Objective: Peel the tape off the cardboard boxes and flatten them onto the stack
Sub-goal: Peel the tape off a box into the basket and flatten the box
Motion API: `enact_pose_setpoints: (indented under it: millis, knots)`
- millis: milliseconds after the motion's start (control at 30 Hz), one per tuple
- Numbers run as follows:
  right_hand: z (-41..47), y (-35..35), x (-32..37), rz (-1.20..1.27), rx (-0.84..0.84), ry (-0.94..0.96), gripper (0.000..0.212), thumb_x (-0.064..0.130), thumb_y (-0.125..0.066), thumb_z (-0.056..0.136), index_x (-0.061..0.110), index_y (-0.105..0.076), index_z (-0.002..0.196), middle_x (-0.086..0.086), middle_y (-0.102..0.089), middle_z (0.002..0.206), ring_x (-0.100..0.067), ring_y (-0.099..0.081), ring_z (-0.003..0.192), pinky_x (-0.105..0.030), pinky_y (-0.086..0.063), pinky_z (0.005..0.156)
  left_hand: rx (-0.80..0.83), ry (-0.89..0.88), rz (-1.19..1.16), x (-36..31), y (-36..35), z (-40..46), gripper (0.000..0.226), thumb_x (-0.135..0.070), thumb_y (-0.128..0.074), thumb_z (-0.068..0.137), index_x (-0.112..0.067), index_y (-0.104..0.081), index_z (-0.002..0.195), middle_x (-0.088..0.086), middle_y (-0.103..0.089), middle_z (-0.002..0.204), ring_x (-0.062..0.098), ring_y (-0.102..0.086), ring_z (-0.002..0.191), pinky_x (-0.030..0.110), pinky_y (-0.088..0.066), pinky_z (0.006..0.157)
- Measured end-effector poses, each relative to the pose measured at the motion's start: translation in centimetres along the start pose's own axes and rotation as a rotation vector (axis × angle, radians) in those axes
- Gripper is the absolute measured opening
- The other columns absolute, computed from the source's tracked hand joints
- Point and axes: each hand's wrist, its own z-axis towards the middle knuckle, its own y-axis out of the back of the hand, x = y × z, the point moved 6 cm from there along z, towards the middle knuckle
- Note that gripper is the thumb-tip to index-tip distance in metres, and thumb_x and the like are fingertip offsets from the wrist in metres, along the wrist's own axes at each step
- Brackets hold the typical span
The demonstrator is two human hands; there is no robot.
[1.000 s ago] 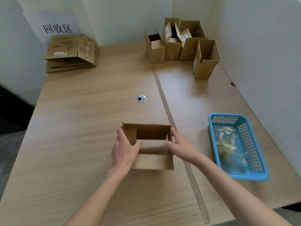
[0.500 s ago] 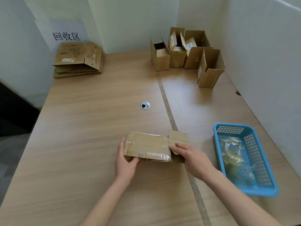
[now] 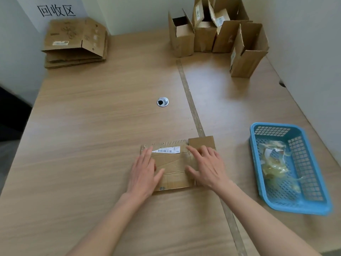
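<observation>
Box (image 3: 173, 167) now flattened under hands (image 3: 143, 170)

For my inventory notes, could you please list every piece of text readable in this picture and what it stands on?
"回收区": white paper sign on the wall above the stack of flattened brown cardboard.
"005", uncertain: white barcode label on the flattened brown cardboard box under both hands; its other print is too small.
White labels on the upright brown cardboard boxes and the stack: blurred, unreadable.
</observation>
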Motion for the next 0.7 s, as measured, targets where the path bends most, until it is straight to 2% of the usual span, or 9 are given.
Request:
enact_pose_setpoints:
  millis: [33,100,133,167,267,367,467,700]
  knots:
    - [0.6,-0.5,0.3,-0.012,-0.007,0.01,0.066,0.066,-0.045,0.09,0.035,-0.039,0.148,-0.003,-0.046,0.135,-0.028,-0.041,0.132,-0.04,-0.023,0.117,0.015,-0.034,0.026,-0.6,-0.5,0.9,0.041,-0.054,-0.052,0.099,-0.016,-0.057,0.112,0.008,-0.023,0.167,0.025,-0.019,0.154,0.039,-0.019,0.124]
    - [1.5,-1.6,0.5,-0.01,-0.005,0.016,0.065,0.067,-0.041,0.092,0.029,-0.043,0.145,-0.008,-0.029,0.158,-0.03,-0.016,0.152,-0.046,-0.006,0.124,-0.01,-0.052,0.071,-1.7,-1.0,1.9,0.059,-0.057,-0.056,0.094,-0.012,-0.056,0.131,0.018,-0.038,0.156,0.034,-0.035,0.145,0.043,-0.03,0.12]
    - [1.7,-2.1,0.5,-0.02,-0.001,0.017,0.066,0.069,-0.036,0.092,0.028,-0.042,0.144,-0.007,-0.018,0.165,-0.028,-0.005,0.156,-0.05,-0.002,0.124,-0.048,-0.04,0.092,-2.0,-1.2,2.2,0.064,-0.06,-0.055,0.092,-0.014,-0.056,0.137,0.02,-0.045,0.149,0.037,-0.043,0.139,0.045,-0.036,0.115]
    - [1.9,-2.6,0.5,-0.035,-0.007,0.021,0.068,0.071,-0.032,0.093,0.027,-0.041,0.143,-0.006,-0.013,0.168,-0.026,-0.001,0.156,-0.054,-0.002,0.123,-0.085,-0.031,0.126,-2.1,-1.3,2.4,0.067,-0.062,-0.05,0.091,-0.017,-0.055,0.14,0.02,-0.048,0.143,0.038,-0.046,0.132,0.047,-0.039,0.111]
    - [2.0,-3.2,0.2,-0.018,-0.066,0.05,0.069,0.077,-0.031,0.091,0.038,-0.04,0.147,-0.009,-0.022,0.166,-0.029,-0.014,0.155,-0.063,-0.012,0.119,-0.121,-0.025,0.167,-2.1,-2.3,3.1,0.071,-0.066,-0.04,0.09,-0.021,-0.055,0.142,0.02,-0.049,0.138,0.037,-0.044,0.126,0.05,-0.033,0.111]
    - [2.3,-3.5,0.0,0.009,-0.124,0.086,0.067,0.079,-0.033,0.091,0.051,-0.03,0.152,-0.012,-0.023,0.165,-0.031,-0.016,0.155,-0.067,-0.014,0.117,-0.12,-0.062,0.134,-2.0,-3.2,3.4,0.072,-0.064,-0.046,0.089,-0.017,-0.051,0.143,0.015,-0.042,0.152,0.037,-0.041,0.137,0.054,-0.026,0.114]
    - [2.3,-3.5,0.2,0.017,-0.166,0.085,0.068,0.078,-0.038,0.09,0.052,-0.031,0.152,-0.012,-0.024,0.165,-0.031,-0.017,0.155,-0.07,-0.015,0.115,-0.09,-0.092,0.131,-1.9,-3.4,3.5,0.076,-0.064,-0.047,0.089,-0.016,-0.045,0.148,0.011,-0.03,0.164,0.032,-0.028,0.151,0.058,-0.019,0.12]
    - [2.6,-4.0,-0.2,0.009,-0.15,0.091,0.071,0.079,-0.038,0.088,0.053,-0.028,0.153,-0.01,-0.017,0.168,-0.03,-0.011,0.156,-0.071,-0.011,0.116,-0.12,-0.093,0.055,-1.5,-3.7,3.8,0.076,-0.06,-0.054,0.087,-0.019,-0.046,0.15,0.005,-0.028,0.166,0.027,-0.021,0.155,0.062,-0.02,0.12]
